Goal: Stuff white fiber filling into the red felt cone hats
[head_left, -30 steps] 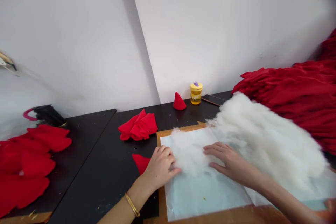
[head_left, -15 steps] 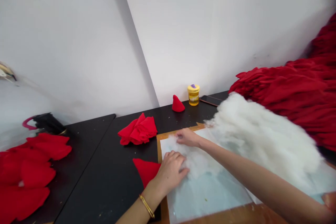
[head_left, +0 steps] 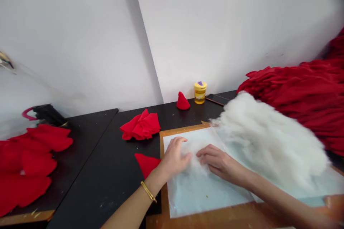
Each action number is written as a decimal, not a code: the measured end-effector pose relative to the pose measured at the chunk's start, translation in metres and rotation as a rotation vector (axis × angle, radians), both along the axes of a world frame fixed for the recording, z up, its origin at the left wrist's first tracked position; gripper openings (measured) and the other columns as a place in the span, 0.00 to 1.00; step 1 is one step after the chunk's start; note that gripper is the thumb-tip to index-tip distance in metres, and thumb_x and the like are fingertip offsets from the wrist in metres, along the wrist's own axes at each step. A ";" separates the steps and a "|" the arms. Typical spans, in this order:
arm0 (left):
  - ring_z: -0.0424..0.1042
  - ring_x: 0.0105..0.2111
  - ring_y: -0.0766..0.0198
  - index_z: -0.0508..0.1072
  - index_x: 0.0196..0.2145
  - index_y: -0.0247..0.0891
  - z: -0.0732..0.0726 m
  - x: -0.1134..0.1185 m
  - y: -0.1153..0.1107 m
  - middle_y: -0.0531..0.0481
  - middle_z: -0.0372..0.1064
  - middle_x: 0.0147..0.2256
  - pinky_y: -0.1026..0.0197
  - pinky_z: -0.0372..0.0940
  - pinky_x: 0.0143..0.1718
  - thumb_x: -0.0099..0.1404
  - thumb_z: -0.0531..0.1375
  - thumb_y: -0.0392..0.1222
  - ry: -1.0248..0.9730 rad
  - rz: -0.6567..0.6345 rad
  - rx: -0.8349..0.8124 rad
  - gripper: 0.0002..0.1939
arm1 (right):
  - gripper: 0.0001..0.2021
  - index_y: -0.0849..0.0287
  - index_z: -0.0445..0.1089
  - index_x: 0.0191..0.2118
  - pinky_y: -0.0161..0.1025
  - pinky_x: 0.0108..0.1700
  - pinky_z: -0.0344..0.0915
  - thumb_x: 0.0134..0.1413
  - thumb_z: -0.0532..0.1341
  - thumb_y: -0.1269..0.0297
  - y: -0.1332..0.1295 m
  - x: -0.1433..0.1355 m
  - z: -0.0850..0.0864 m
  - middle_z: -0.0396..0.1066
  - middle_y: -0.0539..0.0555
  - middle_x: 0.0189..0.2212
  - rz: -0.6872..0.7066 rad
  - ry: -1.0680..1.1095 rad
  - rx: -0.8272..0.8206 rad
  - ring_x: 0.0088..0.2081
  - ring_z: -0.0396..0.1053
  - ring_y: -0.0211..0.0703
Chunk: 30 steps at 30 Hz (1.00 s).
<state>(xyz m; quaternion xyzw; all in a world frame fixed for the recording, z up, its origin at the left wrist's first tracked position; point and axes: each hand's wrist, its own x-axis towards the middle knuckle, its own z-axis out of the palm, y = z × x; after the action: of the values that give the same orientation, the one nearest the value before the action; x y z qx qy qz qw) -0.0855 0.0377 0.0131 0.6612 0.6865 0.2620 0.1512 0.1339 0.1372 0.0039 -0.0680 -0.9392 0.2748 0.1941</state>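
A thin tuft of white fibre stuffing (head_left: 195, 154) lies on a white sheet (head_left: 212, 196) between my two hands. My left hand (head_left: 174, 157) is cupped at the tuft's left side, its thumb apart from the fingers and slightly blurred. From the right, my right hand (head_left: 221, 162) rests on the tuft with loosely bent, parted fingers; its thumb is hidden. Just left of my left wrist, partly behind it, lies a pointed red felt piece (head_left: 147, 164). A large heap of the same stuffing (head_left: 271, 146) sits right of my hands.
Red felt pieces (head_left: 141, 125) are bunched on the black table (head_left: 107, 171), and more red pieces (head_left: 34, 171) lie far left near a black mug (head_left: 49, 114). A red cone (head_left: 182, 101), a yellow-lidded jar (head_left: 200, 93) and a phone (head_left: 217, 99) stand along the wall. Red fabric (head_left: 301, 96) is piled at right.
My right hand has come back from the tuft's far left end toward the right, its pinch loosened. My left hand has lifted slightly and turned, thumb spread. The view has shifted a little.
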 end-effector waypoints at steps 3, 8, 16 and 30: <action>0.66 0.57 0.43 0.63 0.61 0.38 -0.005 0.017 0.000 0.37 0.68 0.57 0.43 0.61 0.60 0.56 0.67 0.42 0.030 -0.099 -0.122 0.36 | 0.14 0.49 0.70 0.53 0.50 0.60 0.64 0.66 0.55 0.69 0.002 0.021 -0.006 0.69 0.56 0.59 -0.084 0.016 0.036 0.60 0.65 0.50; 0.66 0.56 0.43 0.64 0.61 0.39 -0.011 0.037 -0.010 0.39 0.69 0.55 0.40 0.59 0.60 0.60 0.58 0.31 0.123 -0.142 -0.191 0.30 | 0.34 0.57 0.56 0.65 0.60 0.63 0.61 0.54 0.65 0.59 0.023 0.032 -0.014 0.56 0.66 0.67 -0.337 -0.047 -0.012 0.66 0.57 0.62; 0.70 0.52 0.51 0.66 0.58 0.42 -0.006 0.027 -0.015 0.43 0.67 0.52 0.50 0.68 0.53 0.62 0.55 0.29 0.162 -0.136 -0.126 0.27 | 0.15 0.57 0.70 0.43 0.47 0.47 0.72 0.60 0.48 0.76 0.005 0.021 -0.016 0.72 0.61 0.46 -0.223 -0.131 0.012 0.43 0.74 0.49; 0.66 0.54 0.53 0.77 0.41 0.42 -0.006 0.009 -0.044 0.46 0.70 0.51 0.50 0.65 0.57 0.62 0.59 0.26 0.061 -0.114 -0.030 0.15 | 0.45 0.51 0.47 0.71 0.58 0.64 0.60 0.53 0.65 0.41 0.004 0.000 -0.031 0.45 0.63 0.72 -0.383 -0.157 -0.152 0.70 0.50 0.62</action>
<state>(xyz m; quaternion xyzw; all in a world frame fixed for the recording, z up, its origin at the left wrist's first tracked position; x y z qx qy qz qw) -0.0762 -0.0061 0.0067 0.7045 0.6559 0.2223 0.1549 0.1339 0.1407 -0.0267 -0.2808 -0.8981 0.2967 0.1632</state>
